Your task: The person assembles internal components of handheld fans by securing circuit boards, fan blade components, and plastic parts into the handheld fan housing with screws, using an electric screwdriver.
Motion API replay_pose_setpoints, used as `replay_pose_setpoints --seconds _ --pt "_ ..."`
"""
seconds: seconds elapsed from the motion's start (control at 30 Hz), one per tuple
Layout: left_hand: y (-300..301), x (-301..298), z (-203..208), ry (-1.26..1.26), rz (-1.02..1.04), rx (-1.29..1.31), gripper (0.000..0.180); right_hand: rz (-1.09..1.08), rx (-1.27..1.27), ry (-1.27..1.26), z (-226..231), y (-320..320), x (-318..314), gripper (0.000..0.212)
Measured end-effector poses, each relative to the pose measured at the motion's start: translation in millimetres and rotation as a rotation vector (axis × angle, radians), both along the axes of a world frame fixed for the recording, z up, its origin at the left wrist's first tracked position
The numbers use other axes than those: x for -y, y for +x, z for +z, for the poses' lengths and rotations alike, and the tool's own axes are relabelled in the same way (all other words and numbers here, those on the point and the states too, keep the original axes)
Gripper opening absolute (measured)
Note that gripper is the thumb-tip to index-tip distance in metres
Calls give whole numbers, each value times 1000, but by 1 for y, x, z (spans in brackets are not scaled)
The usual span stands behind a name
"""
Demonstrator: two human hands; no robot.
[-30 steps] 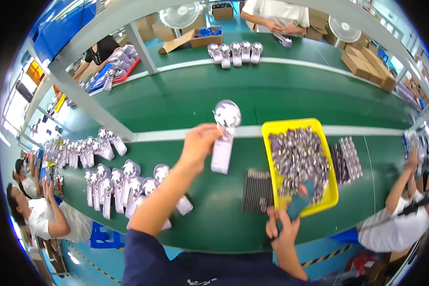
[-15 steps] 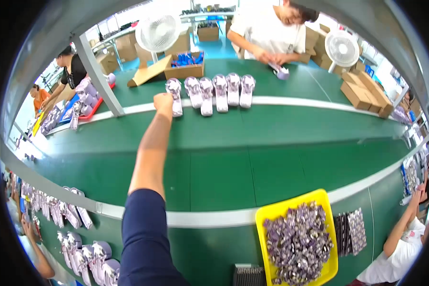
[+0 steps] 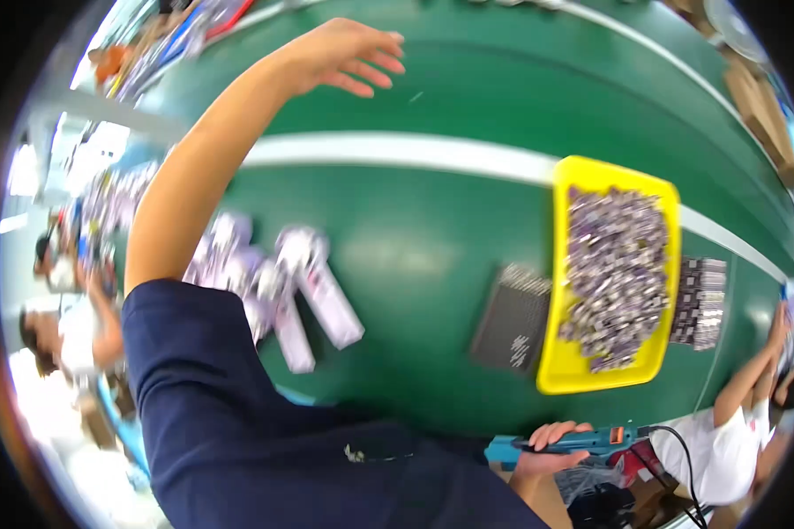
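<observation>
My left hand (image 3: 348, 55) is stretched over the green belt surface, fingers spread, with nothing in it. Low on the right, beside my body, my right hand (image 3: 551, 448) is wrapped round a teal corded electric screwdriver (image 3: 602, 438). Several lilac plastic pieces with round heads and long flat handles (image 3: 331, 304) lie under my left forearm, partly hidden by it. A yellow tray (image 3: 622, 179) full of small purple and metallic parts (image 3: 617, 273) stands on the bench, above my right hand in the picture.
Left of the tray sits a dark block with a studded end (image 3: 513, 326); to its right are patterned strips (image 3: 701, 300). A white rail (image 3: 406, 150) separates belt and bench. A co-worker (image 3: 728, 432) works at right, others at left. The screwdriver's black cable (image 3: 686, 458) hangs down.
My left hand has come back from a lilac piece on the far side of the belt and opened. The view has swung down and turned, bringing my right hand with the screwdriver into sight.
</observation>
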State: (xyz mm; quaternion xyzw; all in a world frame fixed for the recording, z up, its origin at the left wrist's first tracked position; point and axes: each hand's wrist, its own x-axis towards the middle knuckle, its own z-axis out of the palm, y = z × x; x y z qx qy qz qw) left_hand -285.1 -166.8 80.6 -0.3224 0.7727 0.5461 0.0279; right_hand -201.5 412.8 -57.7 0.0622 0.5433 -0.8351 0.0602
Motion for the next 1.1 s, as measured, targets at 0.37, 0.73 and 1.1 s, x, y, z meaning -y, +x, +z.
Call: replay_pose_setpoints --seconds 0.37,0.73,1.1 --pt "275 -235 -30 -861 131 -35 43 445 -99 -43 -21 -8 -33 66" --pt "228 -225 -100 -958 119 -295 14 402 10 -22 42 -38 -9 36" --pt "185 -275 -104 -654 77 -400 17 612 -579 1196 89 -179 112 55"
